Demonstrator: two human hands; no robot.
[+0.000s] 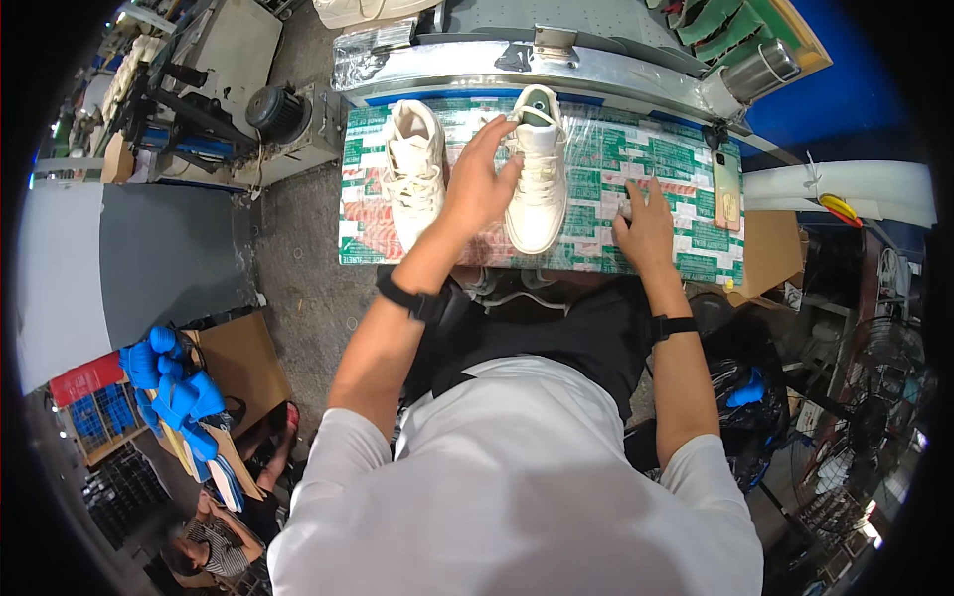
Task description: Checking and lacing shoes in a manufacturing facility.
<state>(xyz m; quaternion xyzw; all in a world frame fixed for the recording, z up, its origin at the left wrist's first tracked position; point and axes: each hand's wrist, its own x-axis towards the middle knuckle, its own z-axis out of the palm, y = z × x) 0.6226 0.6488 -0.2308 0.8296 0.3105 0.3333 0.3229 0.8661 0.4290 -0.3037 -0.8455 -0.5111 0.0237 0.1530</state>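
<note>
Two cream lace-up sneakers stand side by side on a bench top wrapped in green-and-white printed film, toes toward me. My left hand is between the left sneaker and the right sneaker. Its fingers and thumb are apart at the right sneaker's left side, near the collar and laces; whether they touch it I cannot tell. No grip on the shoe shows. To the right of that shoe, my right hand is over the bench top with its fingers spread, holding nothing that I can see.
A metal-edged conveyor runs along the bench's far side, with a steel cylinder at its right. A phone lies at the bench's right end. Machinery with a motor stands left. Blue shoe-shaped pieces and a seated person are lower left.
</note>
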